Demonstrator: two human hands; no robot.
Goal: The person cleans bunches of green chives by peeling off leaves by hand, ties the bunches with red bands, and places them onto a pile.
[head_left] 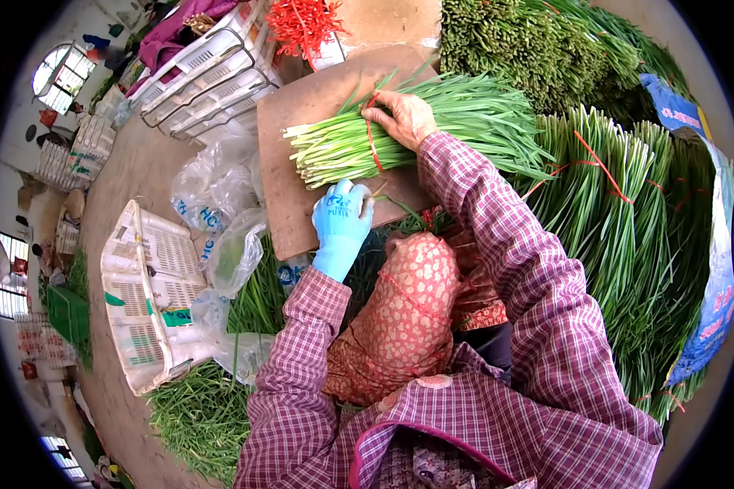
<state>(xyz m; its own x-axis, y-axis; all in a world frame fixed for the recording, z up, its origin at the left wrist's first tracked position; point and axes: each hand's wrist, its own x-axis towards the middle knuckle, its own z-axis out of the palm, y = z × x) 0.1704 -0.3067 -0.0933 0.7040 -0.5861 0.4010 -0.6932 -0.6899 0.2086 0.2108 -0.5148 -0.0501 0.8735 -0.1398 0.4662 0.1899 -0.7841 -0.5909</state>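
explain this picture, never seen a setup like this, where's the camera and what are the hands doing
There is no machine here, just a person at work. The single picture comes from a camera worn on the head, looking forward and down. On the brown board lies a bunch of green stalks with a red band around it. The bare right hand rests on the bunch, at the band. The left hand, in a blue glove, is beside the stalks' pale ends; whether it touches them is unclear.
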